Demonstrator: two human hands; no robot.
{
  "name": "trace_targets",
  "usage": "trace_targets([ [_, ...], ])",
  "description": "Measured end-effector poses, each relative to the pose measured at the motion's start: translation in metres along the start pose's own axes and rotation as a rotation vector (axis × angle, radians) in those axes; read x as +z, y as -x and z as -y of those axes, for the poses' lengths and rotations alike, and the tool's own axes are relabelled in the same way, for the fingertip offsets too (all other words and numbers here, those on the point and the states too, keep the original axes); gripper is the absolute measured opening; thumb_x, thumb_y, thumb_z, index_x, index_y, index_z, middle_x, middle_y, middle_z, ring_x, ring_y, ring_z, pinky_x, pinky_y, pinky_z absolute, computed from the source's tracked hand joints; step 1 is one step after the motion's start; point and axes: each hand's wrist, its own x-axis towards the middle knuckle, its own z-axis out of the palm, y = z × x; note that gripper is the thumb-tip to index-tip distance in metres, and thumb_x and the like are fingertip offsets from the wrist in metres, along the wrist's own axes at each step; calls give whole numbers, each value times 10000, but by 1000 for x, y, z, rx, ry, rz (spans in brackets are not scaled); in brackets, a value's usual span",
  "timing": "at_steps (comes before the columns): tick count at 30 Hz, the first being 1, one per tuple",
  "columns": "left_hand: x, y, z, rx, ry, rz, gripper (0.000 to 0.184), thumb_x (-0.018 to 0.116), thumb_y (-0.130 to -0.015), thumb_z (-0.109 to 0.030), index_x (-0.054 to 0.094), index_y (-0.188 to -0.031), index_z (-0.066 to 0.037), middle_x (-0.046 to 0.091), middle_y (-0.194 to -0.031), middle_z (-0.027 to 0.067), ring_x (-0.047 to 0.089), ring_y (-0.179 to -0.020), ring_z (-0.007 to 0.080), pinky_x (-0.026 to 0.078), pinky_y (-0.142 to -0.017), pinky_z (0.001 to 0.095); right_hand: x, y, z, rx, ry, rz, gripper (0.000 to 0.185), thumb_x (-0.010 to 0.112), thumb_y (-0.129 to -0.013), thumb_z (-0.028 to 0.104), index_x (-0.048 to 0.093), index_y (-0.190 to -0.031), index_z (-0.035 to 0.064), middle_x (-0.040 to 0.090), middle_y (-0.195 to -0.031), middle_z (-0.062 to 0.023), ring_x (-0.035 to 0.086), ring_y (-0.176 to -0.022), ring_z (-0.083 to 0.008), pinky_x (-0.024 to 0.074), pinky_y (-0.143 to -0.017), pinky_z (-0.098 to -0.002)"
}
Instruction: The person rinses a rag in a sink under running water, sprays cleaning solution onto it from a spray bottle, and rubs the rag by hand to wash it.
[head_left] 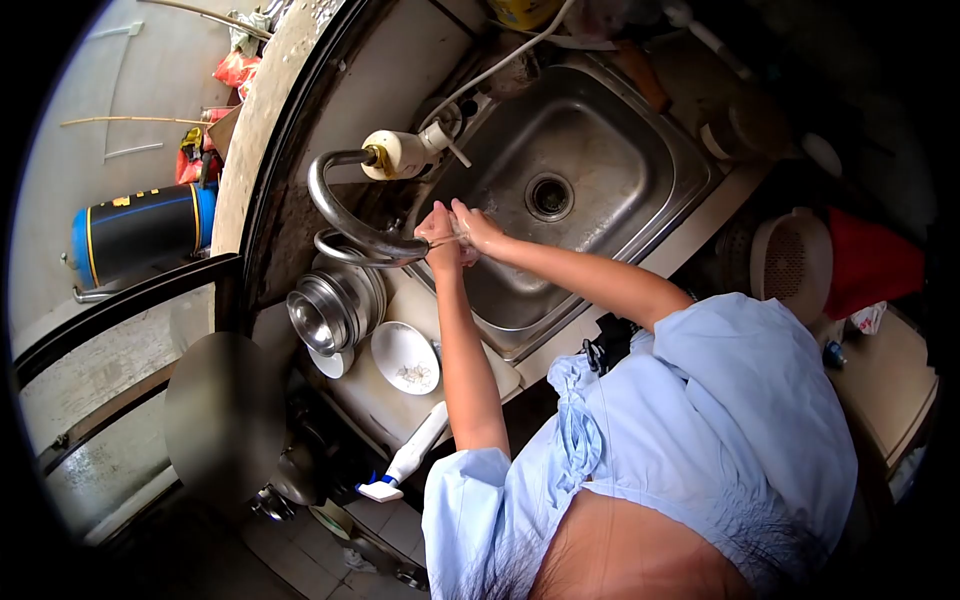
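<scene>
My left hand [439,236] and my right hand [477,232] are close together beneath the curved metal faucet [360,226], over the left edge of the steel sink [607,130]. Clear water runs from the spout onto them. The fingers of both hands are curled in. Something pale and shiny shows between the palms; whether it is water or a small object I cannot make out. The sink's drain [549,197] lies to the right of the hands. A white water heater unit [396,156] sits at the faucet's base.
Stacked metal bowls [322,315] and a white bowl [405,358] stand left of my left forearm. Below them is a white spray bottle [415,447]. A perforated basket [790,262] and red cloth [873,262] are at the right. Beyond the window frame lies a blue-black tank [143,232].
</scene>
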Motion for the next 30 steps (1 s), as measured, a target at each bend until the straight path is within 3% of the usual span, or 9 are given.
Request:
trace_targets([
  [3, 5, -6, 3, -147, 467, -130, 345, 477, -821, -308, 499, -646, -12, 513, -592, 59, 503, -523, 148, 420, -495, 267, 1, 4, -7, 11, -411, 83, 476, 316, -809, 500, 528, -963, 101, 588, -883, -50, 573, -708, -168, 459, -694, -354],
  [9, 25, 8, 13, -78, 648, -154, 365, 393, -854, -371, 484, -795, -22, 531, -743, 85, 532, -666, 187, 459, -608, 306, -6, 5, 1, 144, -785, 149, 469, 354, -792, 466, 516, -1048, 108, 525, -1068, -53, 487, -972, -203, 356, -868, -344],
  [11, 33, 14, 10, 25, 629, -194, 357, 384, -856, -366, 484, -792, -29, 545, -749, 83, 548, -700, 216, 471, -646, 337, -9, 9, 2, 43, -1006, 397, 473, 349, -803, 439, 487, -1099, 97, 520, -1079, -66, 476, -1002, -213, 340, -890, -339],
  [13, 34, 19, 2, 72, 529, -172, 318, 372, -862, -294, 478, -779, -5, 528, -804, 106, 527, -737, 219, 445, -659, 346, -8, 15, 6, 55, -989, 416, 468, 341, -808, 400, 452, -1140, 90, 514, -1089, -75, 471, -1021, -215, 338, -898, -342],
  [16, 23, 25, -11, 752, -731, -259, 203, 355, -810, -144, 475, -769, 15, 458, -921, 166, 436, -875, 284, 319, -760, 418, -8, 13, 7, 54, -953, 486, 409, 327, -805, 306, 479, -1107, 77, 525, -1077, -79, 491, -998, -218, 358, -887, -334],
  [21, 29, 34, -26, 815, -853, -207, 217, 396, -805, -185, 485, -859, 5, 432, -1042, 166, 390, -997, 327, 289, -843, 386, -12, -1, 1, 144, -922, 601, 354, 304, -801, 309, 558, -886, 79, 576, -942, -90, 536, -885, -230, 401, -815, -347],
  [24, 30, 40, -31, 832, -822, 173, 353, 474, -772, -273, 479, -1039, -40, 441, -1095, 164, 422, -1017, 305, 314, -846, 398, -21, -26, -3, -8, -891, 730, 345, 315, -808, 342, 546, -754, 91, 578, -788, -78, 548, -777, -239, 434, -728, -353],
  [27, 29, 37, -6, 739, -862, 127, 395, 490, -761, -355, 486, -1048, -83, 492, -1011, 152, 462, -938, 316, 394, -752, 399, -37, -22, 1, 117, -413, 96, 402, 322, -808, 450, 518, -752, 104, 548, -796, -70, 530, -748, -234, 444, -639, -361],
  [30, 31, 27, 8, 540, -974, 108, 286, 354, -839, -296, 484, -858, -41, 508, -822, 185, 489, -745, 360, 409, -605, 425, -35, 9, 23, 131, 20, -80, 527, 297, -773, 595, 493, -885, 119, 542, -830, -52, 527, -680, -192, 426, -515, -303],
])
